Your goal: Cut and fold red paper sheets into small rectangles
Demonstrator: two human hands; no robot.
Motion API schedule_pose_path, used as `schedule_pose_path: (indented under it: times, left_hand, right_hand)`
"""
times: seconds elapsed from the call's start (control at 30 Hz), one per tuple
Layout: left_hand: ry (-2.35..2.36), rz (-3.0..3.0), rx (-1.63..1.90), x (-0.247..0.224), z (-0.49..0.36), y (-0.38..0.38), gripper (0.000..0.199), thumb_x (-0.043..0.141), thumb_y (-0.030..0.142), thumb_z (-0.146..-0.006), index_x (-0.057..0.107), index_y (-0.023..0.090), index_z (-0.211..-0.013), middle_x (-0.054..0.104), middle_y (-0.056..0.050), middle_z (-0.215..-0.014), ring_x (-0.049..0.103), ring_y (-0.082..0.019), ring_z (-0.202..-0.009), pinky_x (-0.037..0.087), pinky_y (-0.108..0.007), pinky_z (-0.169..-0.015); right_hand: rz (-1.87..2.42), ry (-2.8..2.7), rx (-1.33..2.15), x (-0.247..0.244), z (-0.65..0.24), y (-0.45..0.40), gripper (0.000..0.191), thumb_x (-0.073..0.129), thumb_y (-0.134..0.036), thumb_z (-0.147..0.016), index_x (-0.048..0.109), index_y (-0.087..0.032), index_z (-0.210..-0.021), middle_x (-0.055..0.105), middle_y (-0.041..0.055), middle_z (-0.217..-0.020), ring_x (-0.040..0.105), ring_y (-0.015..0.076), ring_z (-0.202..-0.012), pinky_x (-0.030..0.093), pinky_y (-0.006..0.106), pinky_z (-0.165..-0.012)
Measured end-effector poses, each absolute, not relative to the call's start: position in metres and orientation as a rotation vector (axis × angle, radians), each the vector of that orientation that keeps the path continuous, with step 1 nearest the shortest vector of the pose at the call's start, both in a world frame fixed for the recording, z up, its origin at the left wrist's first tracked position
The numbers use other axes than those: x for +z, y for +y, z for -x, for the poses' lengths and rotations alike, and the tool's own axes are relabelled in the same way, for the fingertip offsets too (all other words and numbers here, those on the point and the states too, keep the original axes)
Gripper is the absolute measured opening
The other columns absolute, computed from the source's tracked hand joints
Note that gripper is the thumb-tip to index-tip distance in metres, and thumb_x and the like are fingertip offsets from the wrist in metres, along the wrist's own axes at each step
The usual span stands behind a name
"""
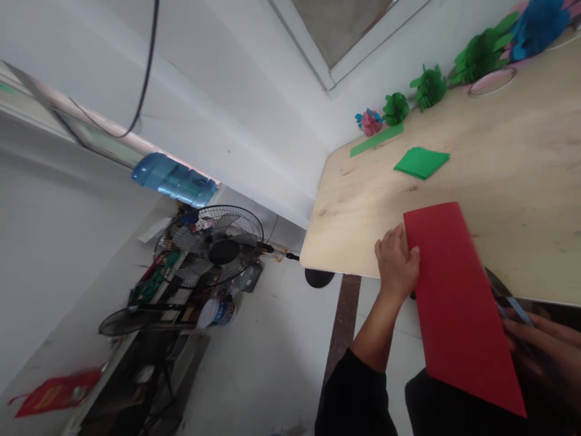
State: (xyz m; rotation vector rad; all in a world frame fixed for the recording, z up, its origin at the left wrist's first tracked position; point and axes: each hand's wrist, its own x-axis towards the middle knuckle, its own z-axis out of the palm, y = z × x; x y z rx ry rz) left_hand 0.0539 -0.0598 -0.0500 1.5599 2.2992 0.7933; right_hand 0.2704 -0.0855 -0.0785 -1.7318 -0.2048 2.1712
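Note:
A long sheet of red paper point(456, 303) hangs over the table's near edge, its lower end slanting to a point. My left hand point(396, 263) grips its left edge, thumb on the face and fingers curled behind. Along the paper's right edge, my right hand point(544, 342) is closed on scissors point(498, 287); motion blurs both. The dark blades lie against or behind that edge, and whether they are apart I cannot tell. Farther back on the wooden table point(354, 224) lies a stack of green paper diamonds point(421, 162).
A green paper strip point(377, 140) lies near the wall. Several folded paper shapes line the back, among them a pink-and-blue one point(370, 122) and a blue one point(538, 30). A ring of tape point(494, 82) is beside them. Left of the table stands a fan point(223, 251).

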Motion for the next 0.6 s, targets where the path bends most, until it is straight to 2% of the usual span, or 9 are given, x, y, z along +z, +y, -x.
schedule_pose_path:
  times: [0.2,0.37,0.47,0.6]
  left_hand:
    - [2.287,-1.479,0.868,-0.051,-0.063,-0.057,0.052,0.057,0.024,-0.083,0.047,0.021,-0.134,0.062,-0.008,-0.131,0.054,-0.022,-0.127,0.030,-0.048,-0.117]
    - [2.311,-1.484,0.941,-0.049,-0.059,-0.052,0.055,0.060,0.025,-0.080,0.048,0.019,-0.133,0.063,-0.008,-0.129,0.055,-0.022,-0.124,0.039,-0.043,-0.111]
    - [2.342,-1.544,0.870,-0.042,-0.059,-0.039,0.064,0.063,0.035,-0.080,0.044,0.018,-0.138,0.055,-0.011,-0.140,0.048,-0.025,-0.132,0.036,-0.043,-0.114]
    - [2.422,-1.560,0.655,-0.032,-0.068,-0.016,0.086,0.063,0.058,-0.078,0.030,0.021,-0.149,0.041,-0.015,-0.151,0.044,-0.035,-0.134,0.037,-0.053,-0.109]
  right_hand:
    - [1.679,-0.358,2.165,-0.083,-0.272,-0.088,0.048,0.084,-0.036,-0.031,0.067,-0.031,-0.075,0.072,0.0044,-0.101,0.066,0.0298,-0.096,0.059,0.023,-0.061]
    - [1.678,-0.265,2.169,-0.081,-0.270,-0.089,0.053,0.084,-0.036,-0.028,0.067,-0.033,-0.078,0.070,0.0048,-0.108,0.066,0.0315,-0.095,0.060,0.026,-0.060]
    - [1.672,-0.233,2.170,-0.081,-0.269,-0.088,0.058,0.085,-0.037,-0.026,0.067,-0.034,-0.080,0.071,0.0035,-0.108,0.066,0.0316,-0.096,0.061,0.027,-0.064]
    - [1.685,-0.262,2.142,-0.084,-0.270,-0.089,0.059,0.086,-0.038,-0.021,0.068,-0.034,-0.077,0.071,0.0022,-0.106,0.066,0.0283,-0.096,0.058,0.021,-0.058]
